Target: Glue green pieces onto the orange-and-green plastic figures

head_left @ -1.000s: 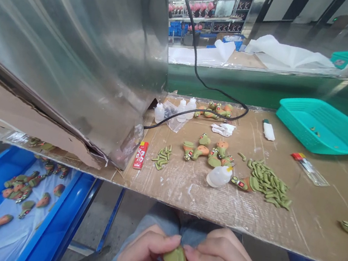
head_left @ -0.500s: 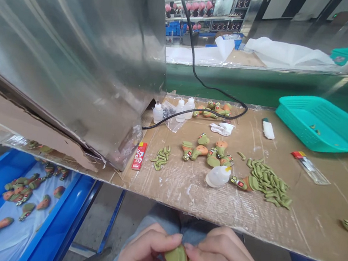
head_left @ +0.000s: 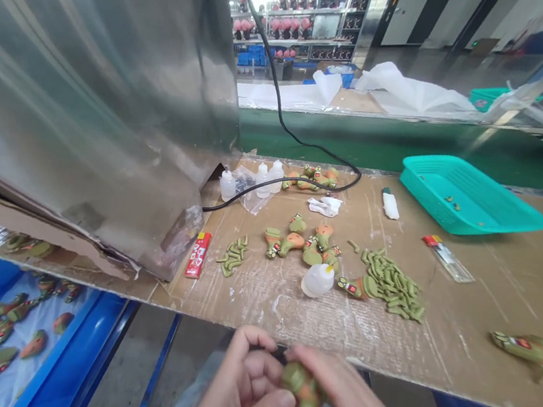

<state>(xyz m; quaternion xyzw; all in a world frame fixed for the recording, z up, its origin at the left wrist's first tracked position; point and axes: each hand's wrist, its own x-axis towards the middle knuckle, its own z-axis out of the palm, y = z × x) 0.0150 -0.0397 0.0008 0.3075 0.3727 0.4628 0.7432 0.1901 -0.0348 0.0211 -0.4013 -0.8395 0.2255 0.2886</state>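
A small green and orange figurine (head_left: 303, 390) with a red patch near its lower end is held between my hands, below the table's front edge. My left hand (head_left: 243, 393) is closed with its thumb against the figurine's left side. Curving over its top and right side, the fingers of my right hand (head_left: 356, 403) grip it too and hide part of it. On the table ahead lie a squeeze bottle (head_left: 318, 280) with a yellow tip, a similar figurine (head_left: 358, 286) and a pile of small green curved pieces (head_left: 393, 283).
A teal basket (head_left: 472, 223) stands at the back right, near a brush-like packet (head_left: 448, 258). A black cable (head_left: 279, 115) crosses the table by several clear bottles (head_left: 263, 180). On the left are a metal panel (head_left: 116, 85) and a blue bin (head_left: 50, 371) of figurines.
The view has shifted, showing more on the right. In my hands, the figurine has turned so its red-marked length shows. My right fingers now reach flatter over its top.
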